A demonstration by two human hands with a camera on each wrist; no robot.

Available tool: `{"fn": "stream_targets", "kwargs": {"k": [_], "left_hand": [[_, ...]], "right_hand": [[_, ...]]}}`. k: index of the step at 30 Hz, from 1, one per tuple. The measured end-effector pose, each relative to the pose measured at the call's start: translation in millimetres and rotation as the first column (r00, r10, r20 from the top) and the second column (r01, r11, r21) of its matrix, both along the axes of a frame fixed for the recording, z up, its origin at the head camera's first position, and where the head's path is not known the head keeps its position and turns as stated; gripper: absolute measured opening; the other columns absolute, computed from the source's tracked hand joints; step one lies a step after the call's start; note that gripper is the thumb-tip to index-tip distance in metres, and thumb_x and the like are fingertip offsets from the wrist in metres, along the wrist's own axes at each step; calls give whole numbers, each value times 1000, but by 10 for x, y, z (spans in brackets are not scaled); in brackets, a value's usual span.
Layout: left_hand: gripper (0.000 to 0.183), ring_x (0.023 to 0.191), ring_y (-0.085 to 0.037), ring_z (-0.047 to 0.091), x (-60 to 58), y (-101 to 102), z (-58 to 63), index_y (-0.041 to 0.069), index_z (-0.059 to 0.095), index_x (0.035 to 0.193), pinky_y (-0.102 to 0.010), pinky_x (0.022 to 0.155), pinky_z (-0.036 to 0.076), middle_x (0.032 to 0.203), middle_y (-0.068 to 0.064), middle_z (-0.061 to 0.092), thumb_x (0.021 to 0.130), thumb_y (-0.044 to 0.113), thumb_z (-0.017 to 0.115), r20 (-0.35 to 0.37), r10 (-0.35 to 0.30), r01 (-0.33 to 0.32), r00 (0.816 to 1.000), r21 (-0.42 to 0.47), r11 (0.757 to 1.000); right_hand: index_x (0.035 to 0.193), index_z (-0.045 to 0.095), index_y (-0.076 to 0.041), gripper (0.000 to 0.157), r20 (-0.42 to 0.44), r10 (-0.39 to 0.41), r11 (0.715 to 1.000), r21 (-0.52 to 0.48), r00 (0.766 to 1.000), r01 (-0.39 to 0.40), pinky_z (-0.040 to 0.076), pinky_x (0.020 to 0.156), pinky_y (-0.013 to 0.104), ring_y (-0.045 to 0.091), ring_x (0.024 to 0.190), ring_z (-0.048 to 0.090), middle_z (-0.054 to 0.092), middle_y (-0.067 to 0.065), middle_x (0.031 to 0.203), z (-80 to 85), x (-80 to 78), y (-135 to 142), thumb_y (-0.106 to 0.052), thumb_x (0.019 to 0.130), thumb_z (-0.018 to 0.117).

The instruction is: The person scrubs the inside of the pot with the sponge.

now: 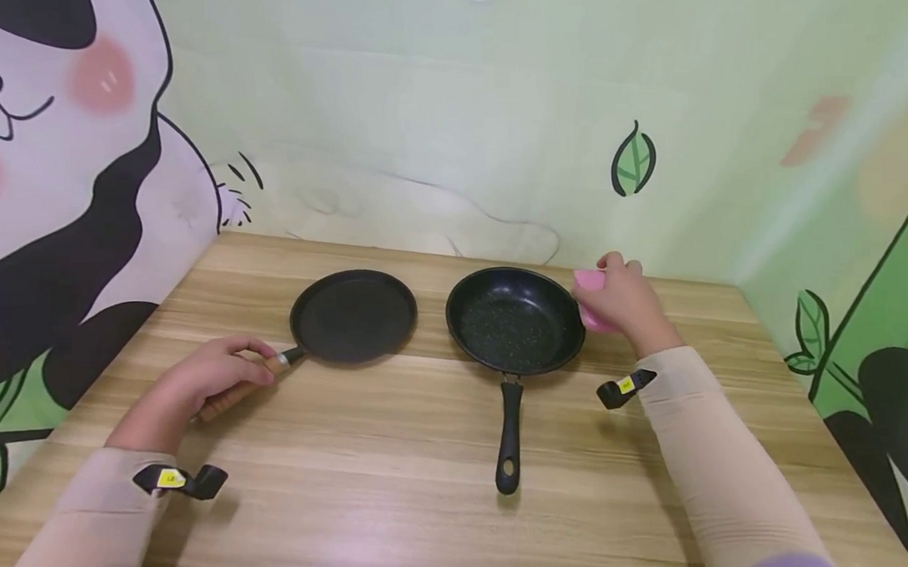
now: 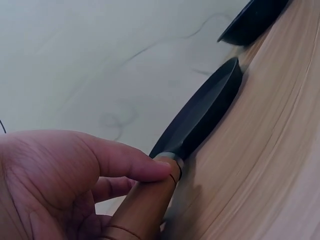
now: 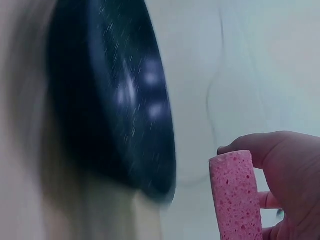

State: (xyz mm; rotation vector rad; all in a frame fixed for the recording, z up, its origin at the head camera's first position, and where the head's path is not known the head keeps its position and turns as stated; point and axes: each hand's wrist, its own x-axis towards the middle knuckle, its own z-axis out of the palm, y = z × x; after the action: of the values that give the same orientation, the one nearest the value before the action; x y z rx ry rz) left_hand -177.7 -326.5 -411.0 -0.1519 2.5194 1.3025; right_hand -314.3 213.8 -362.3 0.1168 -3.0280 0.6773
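Observation:
On the left, a flat black pan [image 1: 353, 316] with a wooden handle [image 2: 145, 205] lies on the table. My left hand [image 1: 220, 371] grips that handle, thumb along its top near the metal collar. A deeper black frying pan [image 1: 515, 321] with speckled coating sits to the right, its black handle [image 1: 509, 436] pointing toward me. Just past its right rim, my right hand [image 1: 626, 302] holds a pink sponge [image 3: 236, 195] between thumb and fingers. In the right wrist view the porous face of the sponge shows beside the frying pan's rim.
The wood-grain table [image 1: 371, 495] runs back to a pale green wall [image 1: 387, 94] with printed leaves and a large panda [image 1: 82, 163] at the left. A black wrist strap mount [image 1: 179, 479] sits on the left wrist, another [image 1: 624, 388] on the right.

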Motion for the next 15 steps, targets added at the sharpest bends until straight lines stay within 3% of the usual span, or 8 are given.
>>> {"fn": "stream_targets", "kwargs": {"k": [6, 8, 12, 15], "left_hand": [[50, 68, -12, 52, -74, -81, -22, -1, 58, 131, -25, 59, 45, 97, -5, 61, 87, 16, 75, 26, 62, -63, 998, 61, 996], [51, 71, -11, 54, -108, -101, -21, -2, 57, 132, -25, 61, 47, 100, -5, 61, 87, 15, 74, 42, 74, -78, 996, 82, 994], [47, 85, -17, 55, -185, -136, -2, -1, 60, 129, -27, 71, 46, 109, -10, 61, 87, 16, 72, 25, 70, -71, 997, 15, 997], [42, 93, -24, 53, -236, -149, 7, 1, 64, 122, -31, 76, 42, 108, -13, 60, 87, 23, 72, -34, 48, -51, 998, -95, 994]], "right_hand": [[136, 44, 0, 68, -29, 80, 996, -29, 996, -81, 50, 90, 53, 41, 106, 52, 49, 25, 124, 196, -152, -546, -47, 90, 63], [135, 46, -1, 67, -31, 115, 992, -40, 993, -116, 49, 93, 50, 37, 108, 52, 52, 22, 124, 225, -204, -768, -47, 90, 64], [129, 52, -3, 61, -63, 219, 974, -49, 974, -222, 49, 92, 45, 32, 106, 55, 59, 18, 121, 210, -304, -1248, -46, 89, 68], [125, 56, -5, 57, -82, 295, 954, -28, 952, -298, 50, 88, 41, 28, 102, 58, 64, 15, 117, 159, -337, -1626, -46, 89, 70]]}}
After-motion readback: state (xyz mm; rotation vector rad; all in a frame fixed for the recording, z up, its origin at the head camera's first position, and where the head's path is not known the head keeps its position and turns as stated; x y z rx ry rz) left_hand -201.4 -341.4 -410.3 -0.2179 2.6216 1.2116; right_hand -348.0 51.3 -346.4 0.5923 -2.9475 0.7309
